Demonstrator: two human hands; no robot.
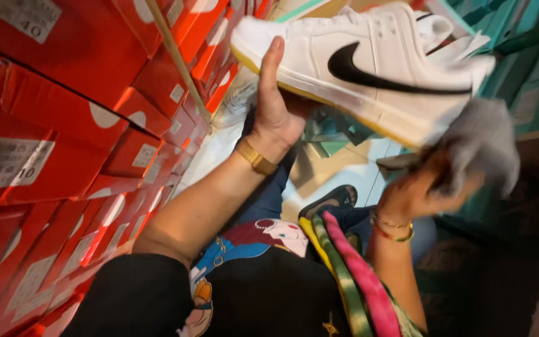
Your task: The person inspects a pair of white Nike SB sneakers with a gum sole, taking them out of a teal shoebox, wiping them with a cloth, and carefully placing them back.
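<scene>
Left hand [274, 115] gripped one white sneaker [369, 62] from below, held up near the stacked red boxes [63, 125]. Right hand [416, 190] was clenched on one grey cloth [481, 146], pressed to the sneaker's heel.

**Both arms raised, hands at work**

The left hand [274, 112] is lifted high, with the palm turned toward the camera, the thumb pointing up and the fingers hidden behind. The right hand [416, 190] is lower and blurred, its fingers curled closed. Both forearms are bare, with bracelets at the wrists.
</scene>
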